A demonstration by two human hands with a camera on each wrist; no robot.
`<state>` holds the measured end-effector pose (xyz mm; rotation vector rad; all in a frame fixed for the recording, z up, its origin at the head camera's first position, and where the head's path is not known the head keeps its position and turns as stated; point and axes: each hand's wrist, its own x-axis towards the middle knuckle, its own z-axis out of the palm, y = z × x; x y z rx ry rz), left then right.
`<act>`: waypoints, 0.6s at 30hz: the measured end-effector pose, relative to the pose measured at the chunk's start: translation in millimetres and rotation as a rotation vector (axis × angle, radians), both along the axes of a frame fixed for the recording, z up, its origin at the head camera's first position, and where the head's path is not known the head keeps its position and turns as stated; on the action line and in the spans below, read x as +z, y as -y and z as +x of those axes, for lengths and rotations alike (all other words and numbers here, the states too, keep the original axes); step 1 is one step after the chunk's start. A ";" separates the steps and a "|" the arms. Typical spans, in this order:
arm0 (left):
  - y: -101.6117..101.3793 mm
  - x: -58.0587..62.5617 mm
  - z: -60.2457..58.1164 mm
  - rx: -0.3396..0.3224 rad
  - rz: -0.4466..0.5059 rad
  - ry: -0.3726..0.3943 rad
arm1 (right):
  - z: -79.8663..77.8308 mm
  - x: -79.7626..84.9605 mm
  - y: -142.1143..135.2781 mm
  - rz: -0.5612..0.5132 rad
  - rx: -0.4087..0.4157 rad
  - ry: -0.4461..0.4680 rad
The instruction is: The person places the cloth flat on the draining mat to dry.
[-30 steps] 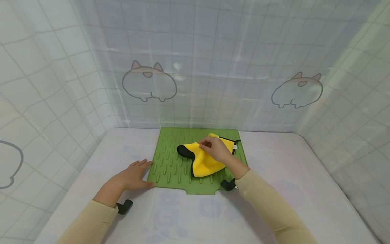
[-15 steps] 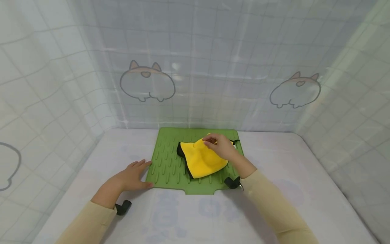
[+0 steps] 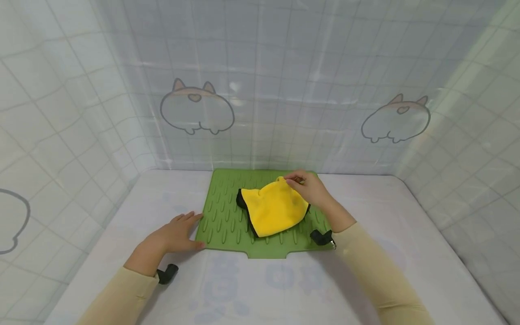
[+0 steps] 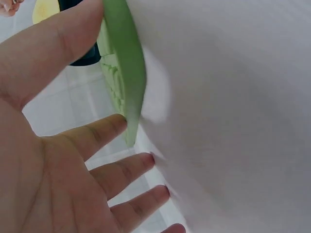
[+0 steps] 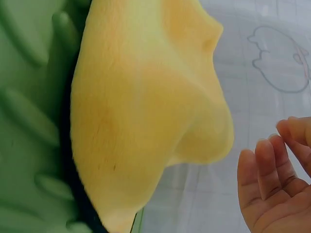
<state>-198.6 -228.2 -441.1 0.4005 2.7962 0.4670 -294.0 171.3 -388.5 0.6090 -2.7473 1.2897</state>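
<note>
A yellow cloth with black edging lies rumpled on a green ridged mat. My right hand is at the cloth's upper right corner, fingers bent. In the right wrist view, the right hand brings thumb and a fingertip together, apart from the cloth, with nothing visible between them. At the mat's left edge rests my left hand, fingers spread. The left wrist view has the left hand's thumb and index finger against the mat's rim.
A white printed sheet covers the table. Grid-patterned curtains with cartoon animal drawings rise behind and on both sides. Black wrist-worn devices stick out at both sleeves.
My right hand has moved right across the cloth. The cloth's left part has flopped over, covering most of the black piece. The left hand stays put.
</note>
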 end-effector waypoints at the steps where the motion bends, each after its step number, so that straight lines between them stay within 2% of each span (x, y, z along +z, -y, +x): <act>1: -0.8 1.3 0.3 0.003 -0.003 -0.002 | -0.7 0.4 -1.9 0.006 -0.011 -0.007; 9: -9.8 11.7 -1.6 0.012 0.008 -0.020 | -8.0 -2.6 -18.1 0.040 -0.065 -0.007; 18: -26.3 21.7 -12.6 -0.027 0.114 -0.096 | -24.3 -13.9 -34.4 0.008 -0.118 0.046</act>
